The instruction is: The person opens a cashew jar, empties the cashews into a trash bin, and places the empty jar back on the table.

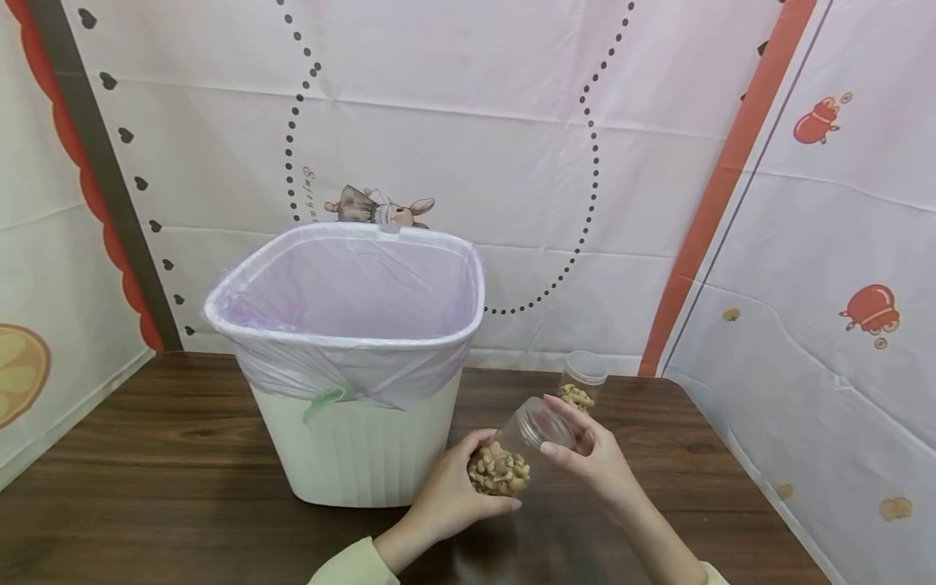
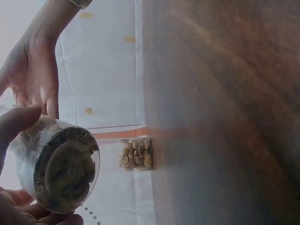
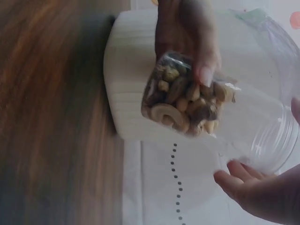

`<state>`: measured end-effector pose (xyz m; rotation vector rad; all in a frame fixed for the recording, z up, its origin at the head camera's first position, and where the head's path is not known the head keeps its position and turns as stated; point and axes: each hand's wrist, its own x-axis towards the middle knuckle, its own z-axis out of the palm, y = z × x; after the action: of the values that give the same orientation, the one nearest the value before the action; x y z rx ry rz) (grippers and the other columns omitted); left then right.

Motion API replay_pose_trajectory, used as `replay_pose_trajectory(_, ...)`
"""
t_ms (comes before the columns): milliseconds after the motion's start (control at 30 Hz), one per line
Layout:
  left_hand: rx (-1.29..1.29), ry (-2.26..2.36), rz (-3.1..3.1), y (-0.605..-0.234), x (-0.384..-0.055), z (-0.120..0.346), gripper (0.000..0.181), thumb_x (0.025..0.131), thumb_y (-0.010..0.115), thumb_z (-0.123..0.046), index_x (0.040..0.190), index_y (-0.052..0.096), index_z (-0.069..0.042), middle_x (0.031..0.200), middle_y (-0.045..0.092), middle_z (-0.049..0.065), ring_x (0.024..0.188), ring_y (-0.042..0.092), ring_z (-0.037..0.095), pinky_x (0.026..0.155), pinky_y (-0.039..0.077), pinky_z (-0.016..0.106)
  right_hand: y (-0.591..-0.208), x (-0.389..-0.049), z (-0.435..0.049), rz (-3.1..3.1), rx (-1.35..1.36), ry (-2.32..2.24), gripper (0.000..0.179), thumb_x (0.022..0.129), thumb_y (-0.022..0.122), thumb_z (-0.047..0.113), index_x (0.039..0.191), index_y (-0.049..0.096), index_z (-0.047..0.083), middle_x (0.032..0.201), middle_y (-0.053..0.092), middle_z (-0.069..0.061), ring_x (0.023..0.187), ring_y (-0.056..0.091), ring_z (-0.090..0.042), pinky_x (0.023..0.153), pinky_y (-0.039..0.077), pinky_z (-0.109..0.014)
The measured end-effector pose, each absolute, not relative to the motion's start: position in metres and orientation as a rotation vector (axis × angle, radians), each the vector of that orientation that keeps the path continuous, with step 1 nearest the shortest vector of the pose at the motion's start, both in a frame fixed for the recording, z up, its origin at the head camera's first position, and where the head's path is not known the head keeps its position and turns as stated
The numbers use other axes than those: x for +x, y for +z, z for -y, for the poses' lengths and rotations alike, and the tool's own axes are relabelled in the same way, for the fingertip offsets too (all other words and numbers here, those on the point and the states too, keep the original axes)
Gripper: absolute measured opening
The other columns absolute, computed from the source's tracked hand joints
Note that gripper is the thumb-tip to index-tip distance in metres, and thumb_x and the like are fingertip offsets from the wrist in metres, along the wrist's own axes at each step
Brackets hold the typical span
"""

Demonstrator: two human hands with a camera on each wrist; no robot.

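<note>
A clear plastic jar (image 1: 500, 470) of mixed nuts is held tilted above the table, its ridged, clear top end pointing up and right. My left hand (image 1: 455, 494) grips the jar around its lower, nut-filled part. Thumb and fingers of my right hand (image 1: 601, 461) lie on either side of the clear lid (image 1: 548, 426). In the right wrist view, nuts fill the bottom of the jar (image 3: 187, 101) and the upper part is see-through. A second jar (image 1: 578, 394) of nuts stands upright behind my right hand; it shows in the left wrist view too (image 2: 136, 154).
A white bin (image 1: 351, 455) with a purple bag liner (image 1: 344, 284) stands left of my hands. Its liner has a green knotted tie (image 1: 325, 400) at the front. The dark wooden table (image 1: 146, 471) ends at printed cloth walls (image 1: 453, 146) behind and at both sides.
</note>
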<state>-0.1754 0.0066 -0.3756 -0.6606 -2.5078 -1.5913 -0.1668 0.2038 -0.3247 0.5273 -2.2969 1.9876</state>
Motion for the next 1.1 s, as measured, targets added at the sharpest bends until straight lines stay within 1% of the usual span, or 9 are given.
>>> replay_pose_trajectory(200, -0.674, -1.437, 2.447, -0.378, -0.178, -0.007, 0.076, 0.056, 0.085, -0.03, 0.12, 0.053, -0.008, 0.106, 0.059, -0.001, 0.093, 0.056, 0.015, 0.079, 0.046, 0.033, -0.326, -0.162, -0.198, 2.16, 0.397, 2.12, 0.057, 0.082, 0.058, 0.002, 0.133, 0.035, -0.009, 0.137, 0.037, -0.025, 0.111, 0.05, 0.0, 0.089, 0.041, -0.017)
replay_pose_trajectory(400, -0.686, -1.315, 2.404, -0.379, -0.177, -0.008, 0.075, 0.055, 0.085, -0.031, 0.118, 0.053, -0.009, 0.103, 0.058, -0.002, 0.091, 0.056, 0.014, 0.078, 0.047, 0.031, -0.327, -0.158, -0.192, 2.065, 0.33, 2.241, 0.059, 0.082, 0.058, 0.003, 0.134, 0.033, -0.01, 0.141, 0.031, -0.023, 0.112, 0.047, 0.002, 0.092, 0.038, -0.015)
replay_pose_trajectory(667, -0.679, -1.294, 2.416, -0.38, -0.176, -0.01, 0.074, 0.054, 0.086, -0.027, 0.119, 0.052, -0.013, 0.102, 0.056, -0.003, 0.09, 0.055, 0.014, 0.076, 0.047, 0.031, -0.33, -0.156, -0.187, 2.0, 0.214, 2.302, 0.059, 0.083, 0.058, 0.004, 0.135, 0.033, -0.008, 0.142, 0.031, -0.019, 0.112, 0.046, 0.0, 0.091, 0.041, -0.019)
replay_pose_trajectory(800, -0.685, -1.283, 2.408, -0.381, -0.176, -0.012, 0.075, 0.053, 0.086, -0.025, 0.118, 0.053, -0.012, 0.101, 0.056, -0.003, 0.089, 0.055, 0.014, 0.076, 0.047, 0.031, -0.331, -0.156, -0.186, 1.956, 0.187, 2.323, 0.061, 0.084, 0.058, 0.004, 0.135, 0.029, -0.01, 0.143, 0.029, -0.022, 0.126, 0.037, -0.017, 0.09, 0.041, -0.019)
replay_pose_trajectory(900, -0.693, -1.281, 2.399, -0.381, -0.175, -0.013, 0.074, 0.052, 0.086, -0.023, 0.117, 0.053, -0.011, 0.099, 0.055, -0.003, 0.088, 0.055, 0.014, 0.075, 0.047, 0.031, -0.332, -0.155, -0.185, 1.93, 0.169, 2.343, 0.063, 0.084, 0.058, 0.005, 0.136, 0.026, -0.012, 0.144, 0.026, -0.023, 0.133, 0.024, -0.028, 0.09, 0.041, -0.018)
replay_pose_trajectory(967, -0.695, -1.281, 2.396, -0.38, -0.175, -0.014, 0.074, 0.052, 0.086, -0.022, 0.117, 0.053, -0.011, 0.098, 0.055, -0.003, 0.088, 0.055, 0.014, 0.075, 0.048, 0.031, -0.333, -0.155, -0.185, 1.908, 0.158, 2.364, 0.065, 0.085, 0.058, 0.005, 0.136, 0.023, -0.013, 0.145, 0.023, -0.024, 0.135, 0.02, -0.029, 0.09, 0.041, -0.018)
replay_pose_trajectory(1100, -0.691, -1.271, 2.392, -0.38, -0.174, -0.015, 0.074, 0.052, 0.086, -0.021, 0.116, 0.053, -0.01, 0.098, 0.053, -0.002, 0.087, 0.055, 0.014, 0.074, 0.048, 0.031, -0.334, -0.154, -0.185, 1.863, 0.13, 2.395, 0.067, 0.085, 0.058, 0.006, 0.136, 0.02, -0.014, 0.145, 0.02, -0.025, 0.134, 0.019, -0.029, 0.091, 0.04, -0.018)
